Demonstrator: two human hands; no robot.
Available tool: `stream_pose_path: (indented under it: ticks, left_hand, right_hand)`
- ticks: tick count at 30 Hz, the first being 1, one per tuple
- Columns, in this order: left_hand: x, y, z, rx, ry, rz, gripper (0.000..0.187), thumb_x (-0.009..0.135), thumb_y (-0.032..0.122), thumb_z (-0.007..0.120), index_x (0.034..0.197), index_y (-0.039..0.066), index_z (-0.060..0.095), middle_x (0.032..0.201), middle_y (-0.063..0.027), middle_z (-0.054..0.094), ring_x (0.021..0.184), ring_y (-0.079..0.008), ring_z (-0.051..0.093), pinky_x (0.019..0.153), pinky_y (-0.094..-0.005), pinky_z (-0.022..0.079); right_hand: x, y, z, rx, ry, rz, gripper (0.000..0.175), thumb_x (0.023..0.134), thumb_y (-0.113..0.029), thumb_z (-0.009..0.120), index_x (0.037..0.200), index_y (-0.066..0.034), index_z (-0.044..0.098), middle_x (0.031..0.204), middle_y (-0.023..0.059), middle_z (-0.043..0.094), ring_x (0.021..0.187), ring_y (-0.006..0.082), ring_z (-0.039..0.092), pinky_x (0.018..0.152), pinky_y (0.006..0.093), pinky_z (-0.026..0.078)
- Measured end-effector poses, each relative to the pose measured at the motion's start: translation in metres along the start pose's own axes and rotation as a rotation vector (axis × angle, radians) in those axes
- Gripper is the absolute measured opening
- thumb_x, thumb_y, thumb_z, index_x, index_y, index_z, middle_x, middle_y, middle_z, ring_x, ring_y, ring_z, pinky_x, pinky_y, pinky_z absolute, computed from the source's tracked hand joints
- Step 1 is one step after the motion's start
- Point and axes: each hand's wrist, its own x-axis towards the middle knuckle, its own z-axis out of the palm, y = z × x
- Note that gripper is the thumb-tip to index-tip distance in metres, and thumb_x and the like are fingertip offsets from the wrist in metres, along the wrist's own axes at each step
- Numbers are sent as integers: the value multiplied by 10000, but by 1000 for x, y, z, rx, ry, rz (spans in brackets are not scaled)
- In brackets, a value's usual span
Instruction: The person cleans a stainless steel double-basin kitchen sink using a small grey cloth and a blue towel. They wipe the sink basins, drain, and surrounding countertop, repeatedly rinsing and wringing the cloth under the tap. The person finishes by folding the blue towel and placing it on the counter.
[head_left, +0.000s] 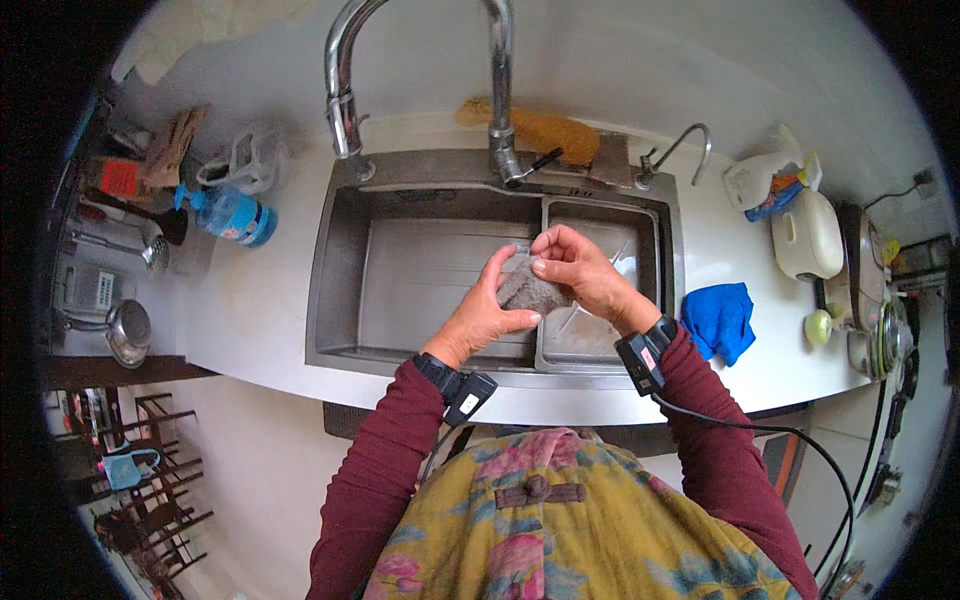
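Over the divider of the double steel sink, both of my hands hold a crumpled grey cloth. My left hand cups it from the left, thumb along its near side. From the right, my right hand pinches its upper part between thumb and fingers. A small clear object shows at the cloth's far edge between my fingertips; what it is I cannot tell. Below my hands, the right basin has a shiny, wet-looking floor.
A chrome faucet arches over the sink, with a smaller tap to its right. On the right counter lie a blue cloth and a white jug. A blue pump bottle and a steel ladle are at left.
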Motion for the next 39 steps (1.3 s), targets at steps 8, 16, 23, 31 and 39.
stream_pose_path:
  ticks: [8, 16, 23, 31, 39]
  left_hand:
    - [17, -2, 20, -619, -159, -246, 400, 828, 64, 598, 1223, 43, 540, 1107, -50, 606, 1009, -145, 580, 909, -298, 464]
    - [20, -5, 39, -779, 31, -253, 213, 887, 90, 522, 1083, 31, 579, 1040, -25, 607, 956, -147, 595, 844, -305, 483]
    - [17, -4, 28, -520, -306, -376, 297, 944, 257, 544, 1140, 37, 586, 1091, -12, 594, 1019, -112, 537, 945, -282, 404]
    - [14, 10, 15, 499, -96, 333, 813, 714, 240, 774, 1355, 26, 322, 1465, -165, 276, 1352, -382, 285, 1120, -437, 270]
    - [77, 37, 65, 1005, -148, 1114, 748, 688, 92, 725, 1363, 176, 411, 1415, -122, 422, 1351, -416, 341, 1102, -515, 343]
  right_hand:
    - [-27, 2, -13, -24, 234, -70, 349, 884, -70, 655, 1210, -53, 535, 1021, 15, 563, 937, 108, 529, 846, 264, 454]
    - [-50, 26, 37, -49, 105, -144, 516, 995, -291, 469, 1439, -79, 314, 1382, 93, 450, 1265, 184, 446, 1076, 354, 350]
    - [-51, 28, 37, 310, 135, 168, 612, 809, -121, 762, 1316, -96, 421, 1197, 60, 527, 1060, 174, 552, 892, 336, 460]
    - [-51, -3, -8, 273, 239, 331, 294, 800, -5, 672, 1085, -24, 605, 948, 82, 666, 854, 201, 669, 704, 310, 574]
    - [-49, -46, -57, -245, -69, 295, 119, 769, -4, 636, 742, -59, 534, 630, -35, 414, 545, 68, 405, 461, 228, 301]
